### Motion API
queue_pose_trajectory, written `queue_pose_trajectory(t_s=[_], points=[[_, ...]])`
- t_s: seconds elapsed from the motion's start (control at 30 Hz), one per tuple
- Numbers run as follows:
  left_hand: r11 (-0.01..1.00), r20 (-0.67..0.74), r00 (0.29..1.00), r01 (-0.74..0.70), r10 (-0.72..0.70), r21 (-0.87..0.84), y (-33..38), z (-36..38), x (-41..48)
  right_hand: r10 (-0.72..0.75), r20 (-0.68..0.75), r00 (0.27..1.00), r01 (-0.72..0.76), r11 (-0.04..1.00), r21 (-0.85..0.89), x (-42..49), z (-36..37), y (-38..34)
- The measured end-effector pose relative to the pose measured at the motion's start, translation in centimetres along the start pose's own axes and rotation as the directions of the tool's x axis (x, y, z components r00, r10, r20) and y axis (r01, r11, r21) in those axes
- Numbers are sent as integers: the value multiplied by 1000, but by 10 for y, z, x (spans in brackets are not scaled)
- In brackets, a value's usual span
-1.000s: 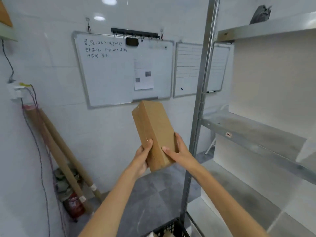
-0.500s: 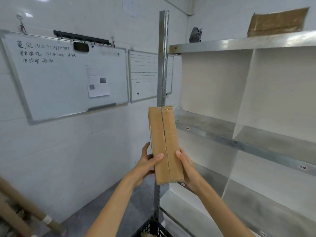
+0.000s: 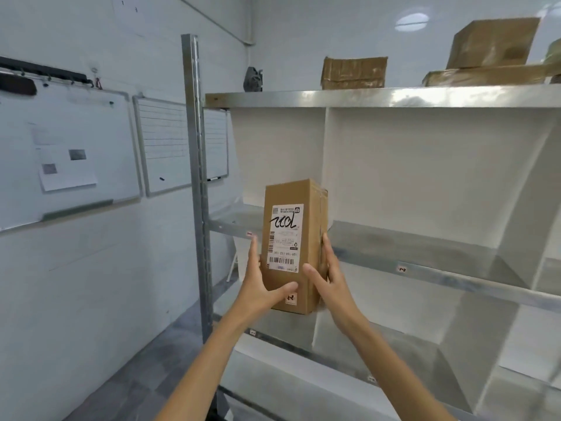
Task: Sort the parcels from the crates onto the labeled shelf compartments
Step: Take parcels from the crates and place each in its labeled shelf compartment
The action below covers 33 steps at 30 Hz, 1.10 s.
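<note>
I hold a tall brown cardboard parcel (image 3: 306, 235) upright in front of the metal shelf (image 3: 425, 265). Its white shipping label with black handwriting and a barcode faces me, upside down. My left hand (image 3: 258, 287) grips the parcel's lower left side, thumb across the front. My right hand (image 3: 329, 282) grips the lower right edge, fingers along the side. The parcel hangs in front of the white divider (image 3: 326, 165) between the two left compartments of the middle shelf. Small labels (image 3: 402, 269) are stuck on the shelf's front lips.
Steel upright post (image 3: 198, 189) stands left of the parcel. Brown boxes (image 3: 353, 72) and a dark object (image 3: 252, 79) sit on the top shelf. Two whiteboards (image 3: 69, 159) hang on the left wall. Lower shelf compartments continue below and to the right.
The view has swung right toward the shelf. I have turned the parcel so its labelled face shows, and carried it up in front of the middle shelf.
</note>
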State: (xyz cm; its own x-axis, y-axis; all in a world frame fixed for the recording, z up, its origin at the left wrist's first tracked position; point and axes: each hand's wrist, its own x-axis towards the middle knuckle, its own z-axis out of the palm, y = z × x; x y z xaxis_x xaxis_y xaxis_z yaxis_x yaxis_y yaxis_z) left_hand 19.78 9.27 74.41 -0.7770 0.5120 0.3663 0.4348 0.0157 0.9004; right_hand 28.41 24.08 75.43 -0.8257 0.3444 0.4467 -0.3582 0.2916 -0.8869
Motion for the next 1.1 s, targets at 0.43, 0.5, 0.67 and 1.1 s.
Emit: queue_pose_trajectory(t_s=[0.43,0.5,0.67,1.1], points=[[905,263,965,124,-14,-407,39,91,5,61,-155,986,4,922,386,-38,-131,-13],[863,420,906,246,-44,-440,40,102,6,71,-143,987,-9,921,390,-48,-143,-16],[766,353,935,236,-12,-599,50,135,10,132,-135,982,-92,960,266,-67,-173,-17],[647,290,957,238,-26,-724,58,160,17,215,-290,932,-117,940,321,-115,-232,-8]])
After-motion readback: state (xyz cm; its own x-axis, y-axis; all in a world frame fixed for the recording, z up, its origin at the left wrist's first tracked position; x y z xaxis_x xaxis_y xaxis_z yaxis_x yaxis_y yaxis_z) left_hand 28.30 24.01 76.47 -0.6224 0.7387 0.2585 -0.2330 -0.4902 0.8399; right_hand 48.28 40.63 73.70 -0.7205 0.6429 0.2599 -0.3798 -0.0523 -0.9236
